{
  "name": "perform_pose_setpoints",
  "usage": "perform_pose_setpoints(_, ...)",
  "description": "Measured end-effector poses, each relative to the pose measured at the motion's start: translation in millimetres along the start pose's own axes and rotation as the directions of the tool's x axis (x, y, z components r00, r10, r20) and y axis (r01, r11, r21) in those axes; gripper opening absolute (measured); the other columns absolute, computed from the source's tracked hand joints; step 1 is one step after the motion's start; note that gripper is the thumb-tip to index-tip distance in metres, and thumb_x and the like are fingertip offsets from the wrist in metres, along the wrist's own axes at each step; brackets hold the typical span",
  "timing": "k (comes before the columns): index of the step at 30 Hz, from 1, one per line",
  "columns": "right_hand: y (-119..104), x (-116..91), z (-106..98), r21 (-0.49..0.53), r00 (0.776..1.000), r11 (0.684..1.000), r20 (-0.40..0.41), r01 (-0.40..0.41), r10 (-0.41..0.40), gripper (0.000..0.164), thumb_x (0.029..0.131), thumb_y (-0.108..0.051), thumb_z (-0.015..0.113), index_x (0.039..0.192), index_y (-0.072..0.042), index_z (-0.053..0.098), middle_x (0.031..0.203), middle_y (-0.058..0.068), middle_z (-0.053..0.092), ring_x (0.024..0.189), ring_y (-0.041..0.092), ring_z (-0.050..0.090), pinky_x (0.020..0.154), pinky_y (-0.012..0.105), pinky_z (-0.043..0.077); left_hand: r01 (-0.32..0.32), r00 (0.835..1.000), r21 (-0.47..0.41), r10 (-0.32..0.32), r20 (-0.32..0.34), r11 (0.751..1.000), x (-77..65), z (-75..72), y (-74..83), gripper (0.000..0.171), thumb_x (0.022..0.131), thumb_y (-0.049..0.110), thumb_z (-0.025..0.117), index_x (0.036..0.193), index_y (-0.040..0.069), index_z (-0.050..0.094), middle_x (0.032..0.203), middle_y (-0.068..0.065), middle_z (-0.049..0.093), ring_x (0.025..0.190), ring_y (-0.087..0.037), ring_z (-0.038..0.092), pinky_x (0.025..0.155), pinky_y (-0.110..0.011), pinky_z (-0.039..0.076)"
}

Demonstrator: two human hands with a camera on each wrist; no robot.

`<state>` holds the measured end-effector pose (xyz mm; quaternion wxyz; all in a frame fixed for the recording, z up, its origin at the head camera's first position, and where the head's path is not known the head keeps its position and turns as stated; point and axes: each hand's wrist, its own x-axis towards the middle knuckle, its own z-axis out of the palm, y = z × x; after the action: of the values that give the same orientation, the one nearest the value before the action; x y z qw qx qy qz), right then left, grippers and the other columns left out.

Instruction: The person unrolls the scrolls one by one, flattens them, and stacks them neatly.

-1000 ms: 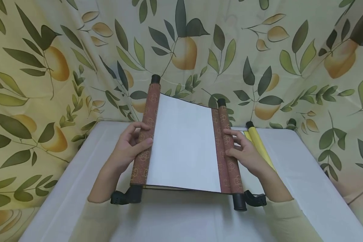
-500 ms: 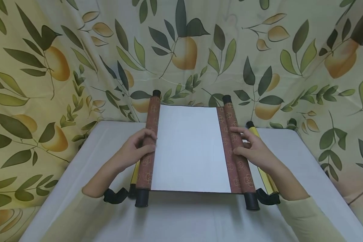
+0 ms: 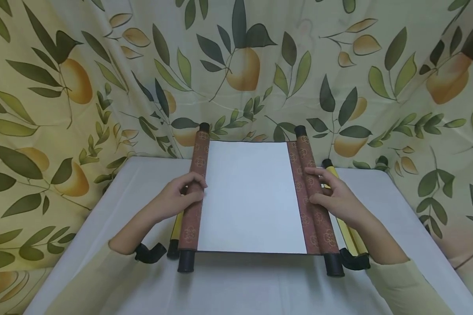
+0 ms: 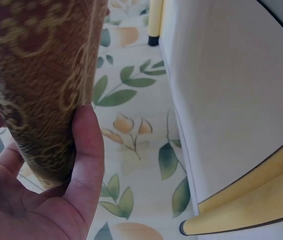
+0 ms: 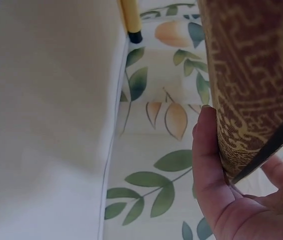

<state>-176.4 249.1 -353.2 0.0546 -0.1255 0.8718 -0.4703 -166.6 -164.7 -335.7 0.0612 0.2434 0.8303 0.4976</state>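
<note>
Between my hands hangs a partly unrolled scroll [image 3: 252,197], with a blank white sheet between two rollers covered in reddish-brown brocade with black end caps. My left hand [image 3: 178,197] grips the left roller [image 3: 199,159] near its middle, thumb on the near side. On the right roller [image 3: 305,151], my right hand [image 3: 340,199] pinches it between thumb and fingers. The left wrist view shows that thumb [image 4: 86,155] against the gold-patterned cloth. Below the brown scroll lies a yellow scroll [image 3: 347,232], mostly hidden by it in the head view.
A white table [image 3: 256,288] carries the yellow scroll, whose left roller [image 3: 175,232] shows beside my left hand's roller. Behind the table hangs a curtain [image 3: 220,65] printed with leaves and fruit. Black bands [image 3: 150,253] sit at both wrists.
The brown scroll's left roller has come down, so its slanted top edge is now nearly level. Both hands have moved rightward or apart a little, and the sheet between them is slightly wider.
</note>
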Motion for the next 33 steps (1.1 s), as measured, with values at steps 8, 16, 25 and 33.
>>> perform_pose_setpoints(8,1,-2,-4,-0.051,1.000,0.999,0.016,0.019,-0.018,0.064,0.086,-0.010,0.058,0.141,-0.028,0.031,0.134,0.007,0.034,0.098,0.031,0.049,0.072,0.037,0.047,0.013,1.000,0.042,-0.012,-0.005,0.999,2.8,0.4,-21.5,0.014,0.087,0.018,0.063,0.094,0.014,0.052,0.082,-0.006,0.047,0.070,-0.019,0.045,0.055,-0.031,0.039)
perform_pose_setpoints(16,1,-5,-6,-0.065,1.000,0.998,-0.007,0.001,-0.001,0.061,0.086,-0.010,0.060,0.138,-0.030,0.035,0.138,0.003,0.033,0.110,0.030,0.045,0.078,0.039,0.044,0.018,1.000,0.064,-0.019,0.015,0.998,7.3,-1.1,-36.8,0.015,0.088,0.021,0.061,0.102,0.021,0.058,0.102,0.001,0.055,0.087,-0.020,0.048,0.067,-0.037,0.044)
perform_pose_setpoints(25,6,-5,-8,-0.066,1.000,0.998,-0.002,0.009,-0.009,0.064,0.086,-0.009,0.060,0.140,-0.030,0.033,0.139,0.004,0.031,0.107,0.031,0.046,0.074,0.038,0.046,0.045,0.999,0.094,-0.045,0.003,0.995,7.5,-3.2,-37.5,0.010,0.086,0.025,0.062,0.093,0.023,0.055,0.087,-0.001,0.051,0.075,-0.019,0.047,0.060,-0.033,0.042)
perform_pose_setpoints(33,8,-5,-9,-0.052,1.000,0.999,0.012,0.012,-0.011,0.064,0.086,-0.009,0.060,0.140,-0.029,0.033,0.139,0.004,0.031,0.105,0.032,0.047,0.072,0.037,0.047,0.056,0.998,0.100,-0.058,0.015,0.993,6.3,-3.8,-39.4,0.013,0.086,0.020,0.062,0.097,0.020,0.056,0.088,-0.001,0.052,0.076,-0.020,0.047,0.059,-0.034,0.043)
